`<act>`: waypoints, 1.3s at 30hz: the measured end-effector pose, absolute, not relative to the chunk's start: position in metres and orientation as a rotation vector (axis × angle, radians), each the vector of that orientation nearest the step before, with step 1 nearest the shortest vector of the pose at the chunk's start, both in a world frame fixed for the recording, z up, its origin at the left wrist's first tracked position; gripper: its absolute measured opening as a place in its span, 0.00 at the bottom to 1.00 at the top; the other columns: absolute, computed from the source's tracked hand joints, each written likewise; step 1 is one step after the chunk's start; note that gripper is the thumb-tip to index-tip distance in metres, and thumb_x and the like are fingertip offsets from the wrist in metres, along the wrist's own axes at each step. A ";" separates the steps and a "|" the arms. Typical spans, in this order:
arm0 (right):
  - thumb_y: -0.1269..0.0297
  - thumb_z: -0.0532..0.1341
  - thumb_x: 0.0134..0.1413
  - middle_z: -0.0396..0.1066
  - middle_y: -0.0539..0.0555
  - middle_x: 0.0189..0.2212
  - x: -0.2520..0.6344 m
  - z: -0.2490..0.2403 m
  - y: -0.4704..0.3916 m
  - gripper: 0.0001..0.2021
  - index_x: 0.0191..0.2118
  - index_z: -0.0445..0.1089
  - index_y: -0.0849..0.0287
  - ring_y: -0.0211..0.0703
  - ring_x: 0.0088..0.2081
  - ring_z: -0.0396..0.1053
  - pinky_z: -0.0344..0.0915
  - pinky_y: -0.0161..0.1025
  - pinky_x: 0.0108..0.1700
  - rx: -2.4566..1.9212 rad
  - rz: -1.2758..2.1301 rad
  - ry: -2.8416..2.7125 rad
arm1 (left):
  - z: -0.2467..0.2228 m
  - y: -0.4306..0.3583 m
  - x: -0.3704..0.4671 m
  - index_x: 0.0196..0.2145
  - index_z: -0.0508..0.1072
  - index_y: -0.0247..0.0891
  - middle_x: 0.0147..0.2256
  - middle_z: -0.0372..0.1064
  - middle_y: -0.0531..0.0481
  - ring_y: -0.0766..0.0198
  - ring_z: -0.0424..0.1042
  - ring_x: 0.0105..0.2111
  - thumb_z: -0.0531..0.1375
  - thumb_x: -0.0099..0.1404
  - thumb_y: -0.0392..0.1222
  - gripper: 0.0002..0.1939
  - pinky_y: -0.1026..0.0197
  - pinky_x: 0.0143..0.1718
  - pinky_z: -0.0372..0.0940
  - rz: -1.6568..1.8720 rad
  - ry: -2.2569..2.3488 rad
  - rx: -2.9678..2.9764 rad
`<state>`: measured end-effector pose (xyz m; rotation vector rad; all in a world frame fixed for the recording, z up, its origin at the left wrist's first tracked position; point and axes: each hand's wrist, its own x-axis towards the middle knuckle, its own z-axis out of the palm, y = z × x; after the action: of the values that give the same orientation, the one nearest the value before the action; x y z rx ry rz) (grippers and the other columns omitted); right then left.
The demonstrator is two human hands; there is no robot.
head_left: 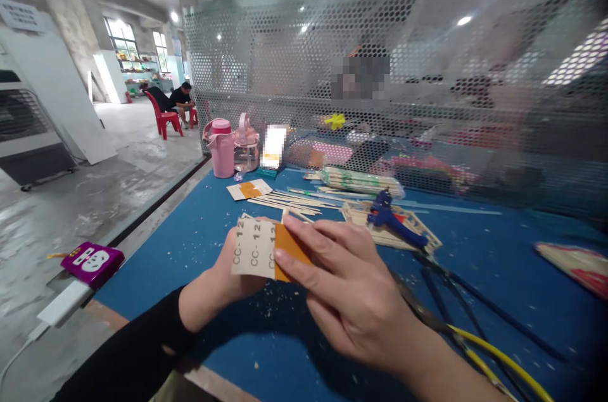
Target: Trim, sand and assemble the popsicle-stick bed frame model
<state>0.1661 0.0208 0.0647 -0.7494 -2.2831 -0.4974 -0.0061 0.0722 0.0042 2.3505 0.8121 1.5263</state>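
A piece of sandpaper (254,251), pale with printed "CC-12" lettering and an orange band, is held over the near part of the blue table. My right hand (349,285) presses its fingers on the orange part. Behind the sandpaper is my left hand (228,266), its fingers mostly hidden. Thin wooden pieces show just above the sandpaper, between the hands. Beyond them lie loose wooden sticks (299,202) and another sandpaper piece (249,189).
A blue glue gun (392,219) rests on a wooden frame (356,215) at the right. Bagged sticks (361,180), a pink thermos (222,152) and a perforated metal screen (285,73) stand farther back. Pliers and cables lie right. A power strip (92,264) is left.
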 end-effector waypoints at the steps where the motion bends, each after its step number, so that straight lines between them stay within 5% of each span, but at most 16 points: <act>1: 0.75 0.56 0.46 0.66 0.58 0.55 0.167 0.064 0.022 0.22 0.48 0.72 0.54 0.54 0.49 0.64 0.64 0.54 0.46 -0.758 -0.486 -2.269 | 0.006 0.072 -0.006 0.30 0.71 0.40 0.28 0.75 0.50 0.62 0.74 0.28 0.54 0.58 0.34 0.07 0.61 0.30 0.70 1.545 0.779 2.342; 8: 0.75 0.52 0.55 0.67 0.52 0.53 0.173 0.067 0.030 0.23 0.54 0.64 0.47 0.49 0.53 0.65 0.64 0.53 0.53 -1.042 -0.016 -1.729 | 0.020 0.068 -0.006 0.36 0.71 0.37 0.31 0.75 0.48 0.65 0.72 0.29 0.53 0.57 0.29 0.11 0.64 0.30 0.67 1.616 0.735 2.155; 12: 0.68 0.49 0.60 0.71 0.55 0.49 0.173 0.071 0.028 0.18 0.55 0.61 0.52 0.45 0.41 0.74 0.73 0.42 0.39 -1.006 0.468 -1.606 | 0.019 0.067 -0.005 0.36 0.72 0.37 0.31 0.75 0.48 0.65 0.72 0.28 0.53 0.57 0.29 0.11 0.64 0.30 0.65 1.620 0.726 2.165; 17: 0.68 0.35 0.63 0.73 0.62 0.47 0.174 0.082 0.027 0.25 0.62 0.51 0.58 0.47 0.34 0.75 0.74 0.45 0.33 -0.832 0.800 -1.684 | 0.016 0.068 -0.005 0.36 0.72 0.37 0.30 0.74 0.49 0.65 0.71 0.27 0.53 0.57 0.30 0.11 0.64 0.29 0.64 1.562 0.763 2.148; 22: 0.64 0.28 0.64 0.73 0.63 0.44 0.176 0.085 0.027 0.29 0.56 0.60 0.61 0.46 0.36 0.75 0.73 0.44 0.36 -0.764 0.971 -1.700 | 0.014 0.069 -0.004 0.35 0.72 0.36 0.29 0.74 0.49 0.65 0.70 0.27 0.52 0.56 0.28 0.12 0.64 0.28 0.64 1.564 0.761 2.156; 25: 0.57 0.43 0.64 0.72 0.58 0.44 0.178 0.080 0.026 0.17 0.50 0.62 0.54 0.45 0.41 0.73 0.72 0.43 0.40 -0.787 0.811 -1.737 | 0.015 0.068 -0.003 0.36 0.72 0.36 0.29 0.74 0.49 0.65 0.70 0.27 0.52 0.55 0.28 0.14 0.64 0.29 0.64 1.559 0.797 2.186; 28: 0.61 0.59 0.55 0.69 0.56 0.47 0.176 0.073 0.025 0.11 0.44 0.64 0.51 0.46 0.49 0.68 0.70 0.44 0.46 -0.885 0.274 -1.868 | 0.013 0.069 -0.003 0.37 0.72 0.37 0.31 0.74 0.49 0.64 0.71 0.28 0.51 0.54 0.26 0.16 0.64 0.30 0.65 1.591 0.828 2.224; 33: 0.69 0.58 0.55 0.66 0.63 0.53 0.173 0.070 0.031 0.14 0.48 0.69 0.57 0.50 0.53 0.65 0.68 0.50 0.48 -0.772 -0.405 -2.295 | 0.008 0.072 -0.004 0.34 0.71 0.39 0.29 0.74 0.48 0.63 0.72 0.29 0.52 0.56 0.29 0.12 0.62 0.29 0.67 1.695 0.768 2.297; 39: 0.70 0.57 0.57 0.67 0.65 0.53 0.173 0.071 0.033 0.13 0.47 0.72 0.60 0.50 0.52 0.64 0.68 0.50 0.47 -0.728 -0.477 -2.334 | 0.001 0.077 -0.002 0.38 0.72 0.42 0.31 0.74 0.48 0.60 0.73 0.33 0.53 0.62 0.31 0.11 0.58 0.32 0.68 1.754 0.690 2.330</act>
<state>0.1727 0.0326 0.0713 -0.7281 -2.3343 -0.4767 -0.0016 0.0767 0.0007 2.3298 0.6899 1.7539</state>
